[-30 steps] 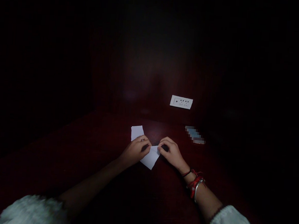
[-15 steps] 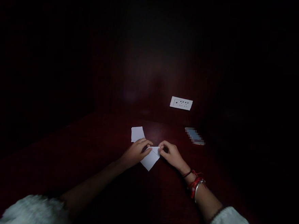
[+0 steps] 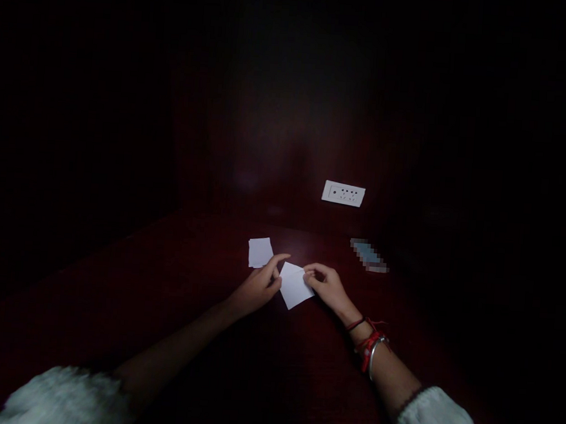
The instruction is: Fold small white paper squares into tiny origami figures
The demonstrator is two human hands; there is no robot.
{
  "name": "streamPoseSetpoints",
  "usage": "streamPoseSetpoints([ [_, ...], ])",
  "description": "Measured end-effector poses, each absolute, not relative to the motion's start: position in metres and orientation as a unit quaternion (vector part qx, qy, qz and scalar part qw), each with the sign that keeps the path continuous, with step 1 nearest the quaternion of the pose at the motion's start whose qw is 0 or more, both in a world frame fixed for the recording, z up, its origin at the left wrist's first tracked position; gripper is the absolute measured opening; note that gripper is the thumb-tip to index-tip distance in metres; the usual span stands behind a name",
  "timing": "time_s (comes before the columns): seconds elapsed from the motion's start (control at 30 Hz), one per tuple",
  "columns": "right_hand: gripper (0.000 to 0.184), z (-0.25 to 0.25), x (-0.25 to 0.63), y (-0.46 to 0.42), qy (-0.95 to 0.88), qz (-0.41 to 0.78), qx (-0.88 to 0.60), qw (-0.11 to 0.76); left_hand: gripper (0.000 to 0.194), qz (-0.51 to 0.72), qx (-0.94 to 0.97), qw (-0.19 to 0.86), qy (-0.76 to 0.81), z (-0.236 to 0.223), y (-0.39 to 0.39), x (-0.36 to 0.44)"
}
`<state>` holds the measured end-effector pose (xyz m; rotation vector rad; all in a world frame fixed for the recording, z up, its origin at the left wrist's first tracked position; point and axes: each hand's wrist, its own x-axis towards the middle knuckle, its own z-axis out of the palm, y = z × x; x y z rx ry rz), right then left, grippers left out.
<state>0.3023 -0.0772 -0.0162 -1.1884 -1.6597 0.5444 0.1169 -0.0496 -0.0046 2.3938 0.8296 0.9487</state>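
Note:
A small white sheet of paper (image 3: 295,289) with a crease near its far edge is in front of me, turned at an angle. My right hand (image 3: 327,286) pinches it at the right edge between thumb and fingers. My left hand (image 3: 258,288) is at the paper's left edge, index finger stretched out above the corner and thumb apart from it. The thumb tip meets the edge or lies just beside it. Just beyond my left hand lies a small stack of white paper (image 3: 259,252), its near edge close to the fingers.
The dark red table (image 3: 202,251) meets a back wall with a white power socket (image 3: 343,193) on it. A flat, blurred-out object, phone-like in shape (image 3: 368,255), lies at the right. The surroundings are very dark.
The sheet has turned and shifted slightly up and right, and its far flap looks more opened out. My left index finger has straightened and lifted off the paper; my right hand keeps its pinch.

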Motion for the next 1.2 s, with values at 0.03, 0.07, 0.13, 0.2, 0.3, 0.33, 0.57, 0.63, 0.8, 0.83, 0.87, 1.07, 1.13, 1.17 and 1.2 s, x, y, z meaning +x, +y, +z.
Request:
streamPoseSetpoints([
  [0.03,0.017,-0.017,0.303,-0.077,-0.687,0.219,-0.494,0.487,0.044,0.333,0.876,0.188,0.294,-0.005,-0.050,0.117],
  [0.07,0.018,-0.018,0.303,-0.076,-0.692,0.213,-0.498,0.477,0.042,0.325,0.886,0.155,0.291,-0.006,-0.050,0.116],
  [0.13,0.020,-0.020,0.304,-0.076,-0.708,0.201,-0.505,0.451,0.036,0.312,0.902,0.089,0.285,-0.005,-0.050,0.115],
  [0.2,0.022,-0.022,0.305,-0.075,-0.719,0.186,-0.517,0.425,0.028,0.290,0.919,0.043,0.264,-0.004,-0.049,0.114],
  [0.3,0.025,-0.023,0.306,-0.074,-0.710,0.176,-0.551,0.402,0.025,0.233,0.950,0.026,0.206,-0.002,-0.048,0.112],
  [0.33,0.025,-0.022,0.306,-0.074,-0.702,0.175,-0.562,0.401,0.027,0.215,0.957,0.029,0.190,-0.001,-0.049,0.112],
  [0.57,0.032,-0.025,0.311,-0.073,-0.664,0.178,-0.581,0.435,0.027,0.154,0.977,0.034,0.142,-0.008,-0.048,0.112],
  [0.63,0.038,-0.029,0.314,-0.070,-0.648,0.191,-0.581,0.455,0.026,0.141,0.979,0.041,0.140,-0.012,-0.047,0.110],
  [0.8,0.048,-0.037,0.323,-0.063,-0.588,0.273,-0.588,0.484,0.027,0.155,0.974,0.047,0.157,-0.014,-0.046,0.107],
  [0.83,0.048,-0.037,0.323,-0.063,-0.584,0.281,-0.589,0.482,0.026,0.160,0.973,0.045,0.158,-0.012,-0.046,0.106],
  [0.87,0.047,-0.036,0.322,-0.064,-0.586,0.280,-0.591,0.479,0.026,0.165,0.972,0.043,0.159,-0.011,-0.046,0.106],
  [1.07,0.033,-0.017,0.309,-0.082,-0.693,0.214,-0.534,0.435,0.025,0.177,0.971,0.036,0.155,-0.008,-0.044,0.105],
  [1.13,0.028,-0.011,0.306,-0.089,-0.743,0.199,-0.504,0.392,0.025,0.171,0.972,0.035,0.158,-0.009,-0.043,0.104],
  [1.17,0.025,-0.009,0.305,-0.092,-0.766,0.196,-0.487,0.371,0.025,0.170,0.972,0.034,0.158,-0.009,-0.042,0.103],
  [1.2,0.021,-0.007,0.305,-0.094,-0.788,0.189,-0.469,0.352,0.025,0.168,0.972,0.033,0.158,-0.008,-0.042,0.103],
])
